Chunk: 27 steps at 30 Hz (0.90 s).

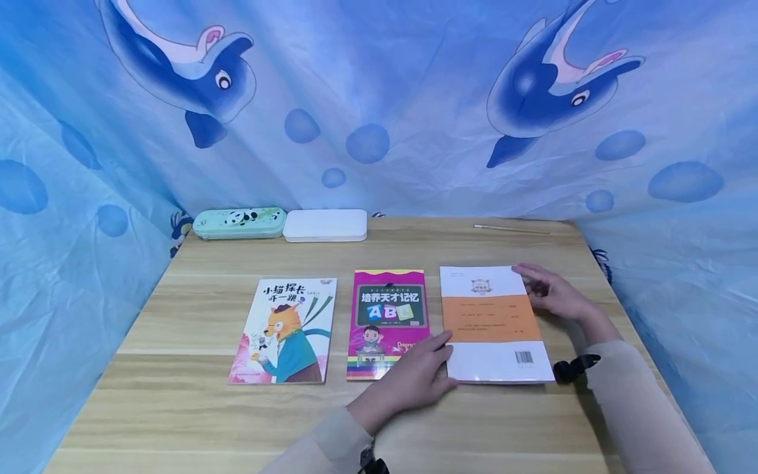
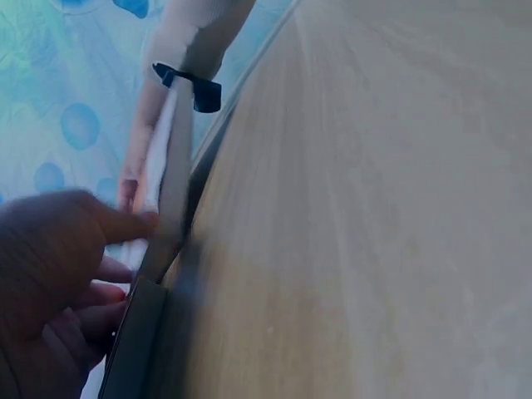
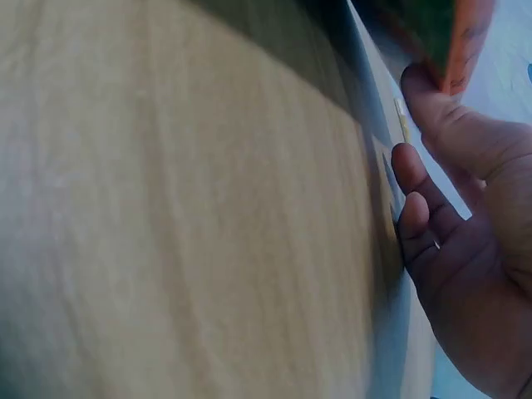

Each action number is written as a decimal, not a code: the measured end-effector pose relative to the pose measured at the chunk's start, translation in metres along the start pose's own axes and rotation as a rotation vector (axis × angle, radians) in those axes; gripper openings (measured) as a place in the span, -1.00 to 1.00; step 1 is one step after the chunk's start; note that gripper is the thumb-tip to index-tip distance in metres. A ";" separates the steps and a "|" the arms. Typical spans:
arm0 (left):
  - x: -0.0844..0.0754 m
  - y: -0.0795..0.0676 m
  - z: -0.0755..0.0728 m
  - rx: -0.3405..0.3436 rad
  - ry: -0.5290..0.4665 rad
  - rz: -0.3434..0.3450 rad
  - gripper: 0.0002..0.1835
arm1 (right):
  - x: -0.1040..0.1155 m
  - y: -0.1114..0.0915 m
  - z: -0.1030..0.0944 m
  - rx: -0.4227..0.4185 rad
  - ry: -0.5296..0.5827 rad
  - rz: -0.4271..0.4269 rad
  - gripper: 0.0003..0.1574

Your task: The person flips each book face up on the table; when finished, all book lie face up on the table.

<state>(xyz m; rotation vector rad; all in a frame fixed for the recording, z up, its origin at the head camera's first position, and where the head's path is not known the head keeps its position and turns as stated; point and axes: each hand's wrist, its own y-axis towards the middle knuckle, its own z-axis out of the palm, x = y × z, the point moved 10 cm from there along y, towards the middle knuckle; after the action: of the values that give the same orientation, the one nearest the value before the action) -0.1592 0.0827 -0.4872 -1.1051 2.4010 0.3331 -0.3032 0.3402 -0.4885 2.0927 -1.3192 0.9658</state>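
A book with a white and orange back cover (image 1: 493, 318) lies on the wooden table at the right of a row. Against its left edge rest the fingers of my left hand (image 1: 417, 375), the thumb close to the lower left corner. In the left wrist view my left hand (image 2: 54, 274) has its thumb along the book's edge. My right hand (image 1: 556, 294) touches the upper right corner with its fingertips. In the right wrist view the thumb of my right hand (image 3: 478, 224) meets the book's orange corner (image 3: 470, 50), other fingers loosely bent. A pink ABC book (image 1: 385, 309) lies partly under my left hand in the head view.
Left in the row lies a picture book with an orange cat (image 1: 293, 336). At the back stand a green panda pencil case (image 1: 239, 224) and a white case (image 1: 326, 226). A thin pencil (image 1: 512, 229) lies back right. Blue dolphin-printed cloth (image 1: 414, 85) surrounds the table.
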 end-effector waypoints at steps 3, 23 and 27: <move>-0.001 -0.001 0.002 0.005 0.008 -0.016 -0.16 | -0.004 -0.003 -0.002 -0.016 0.016 0.035 -0.08; -0.022 -0.014 -0.043 -0.337 0.020 0.137 -0.59 | -0.004 -0.013 -0.018 -0.152 0.325 0.036 -0.31; -0.023 -0.018 -0.054 -0.428 -0.012 0.169 -0.65 | 0.004 -0.015 -0.026 -0.191 0.321 -0.016 -0.21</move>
<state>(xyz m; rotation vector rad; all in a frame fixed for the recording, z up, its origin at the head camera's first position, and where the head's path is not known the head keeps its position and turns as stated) -0.1497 0.0644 -0.4292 -1.0653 2.4823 0.9424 -0.2962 0.3628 -0.4692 1.7195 -1.1774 1.0714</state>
